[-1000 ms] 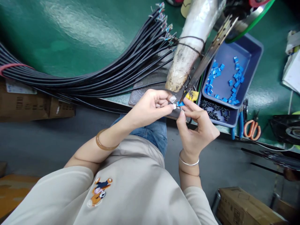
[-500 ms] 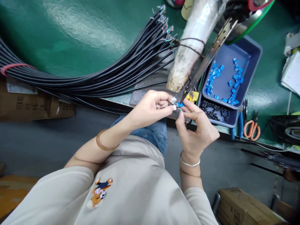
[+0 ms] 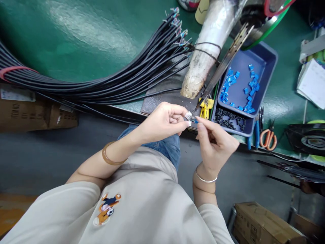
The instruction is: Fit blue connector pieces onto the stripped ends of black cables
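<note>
My left hand [image 3: 169, 121], with white wraps on its thumb and index fingertip, is closed in a pinch on thin wires, apparently the end of a black cable; the grip itself is mostly hidden. Against those wires sits a small blue connector [image 3: 196, 121], largely covered by fingertips. My right hand [image 3: 215, 137] pinches this connector from the right between thumb and index finger. Just above both hands, a soldering iron [image 3: 215, 79] points down with its dark tip, apart from the connector. Beside it rises a wrapped silvery tube [image 3: 203, 64].
A bundle of black cables [image 3: 101, 89] with stripped ends lies on the green table [image 3: 76, 44]. At right, a bin [image 3: 270, 67] holds blue connectors and small black pieces. Yellow tool [image 3: 206, 107], blue-handled pliers [image 3: 257, 134] and orange-handled scissors [image 3: 268, 139] lie nearby.
Both hands have moved slightly down, taking the blue connector away from the iron's tip. My right fingers have drawn together over the connector, and more of the yellow tool shows.
</note>
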{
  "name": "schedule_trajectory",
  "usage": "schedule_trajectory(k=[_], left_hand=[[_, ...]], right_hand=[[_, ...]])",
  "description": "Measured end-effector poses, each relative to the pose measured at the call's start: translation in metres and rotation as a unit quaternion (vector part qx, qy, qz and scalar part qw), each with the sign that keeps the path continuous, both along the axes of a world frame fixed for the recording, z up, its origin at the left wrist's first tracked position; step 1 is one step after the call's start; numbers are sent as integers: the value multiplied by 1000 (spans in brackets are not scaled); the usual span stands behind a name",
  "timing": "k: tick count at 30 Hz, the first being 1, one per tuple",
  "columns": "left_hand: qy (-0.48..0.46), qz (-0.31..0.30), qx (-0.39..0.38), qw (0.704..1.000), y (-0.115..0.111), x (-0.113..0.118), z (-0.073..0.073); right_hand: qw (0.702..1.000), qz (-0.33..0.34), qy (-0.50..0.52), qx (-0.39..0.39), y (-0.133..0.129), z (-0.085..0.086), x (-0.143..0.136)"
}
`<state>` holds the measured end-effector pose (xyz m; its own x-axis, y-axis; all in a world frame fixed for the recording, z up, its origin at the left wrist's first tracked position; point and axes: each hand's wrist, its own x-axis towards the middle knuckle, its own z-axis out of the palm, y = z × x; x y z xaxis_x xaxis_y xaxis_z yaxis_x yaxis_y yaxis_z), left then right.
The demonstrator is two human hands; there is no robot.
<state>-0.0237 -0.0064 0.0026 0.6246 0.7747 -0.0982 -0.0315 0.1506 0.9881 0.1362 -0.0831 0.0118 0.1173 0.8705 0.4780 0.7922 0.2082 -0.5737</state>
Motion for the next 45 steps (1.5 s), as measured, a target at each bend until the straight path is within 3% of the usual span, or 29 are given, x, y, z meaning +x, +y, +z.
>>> schedule_trajectory(k=[2, 7, 10, 12, 15, 17, 19, 28, 40, 45], left_hand=[[-2, -6, 2, 1000, 0, 0, -2], [-23, -15, -44, 999, 2, -3, -3], [-27, 5, -53, 998, 2, -4, -5], [-28, 25, -45, 998, 0, -3, -6], [-20, 49, -31, 998, -2, 0, -7], [-17, 61, -18, 998, -3, 2, -8], [-17, 70, -2, 997, -3, 4, -8], [-21, 113, 36, 993, 0, 12, -9], [-36, 129, -6, 991, 5, 13, -3], [-24, 88, -26, 996, 7, 10, 1]], right_hand=[[997, 32, -65, 5, 0, -3, 2], [965, 40, -242, 91, 2, -12, 12], [953, 48, -280, 108, 2, -15, 15], [962, 38, -251, 101, 0, -16, 13], [989, -20, -88, 115, -1, -17, 8], [989, -51, 46, 131, -1, -18, 4], [985, -51, 111, 125, 1, -20, 0], [991, 1, -28, 128, 12, -26, -3], [989, 5, -29, 145, 20, -16, -9], [985, -4, -66, 159, 19, -17, -9]])
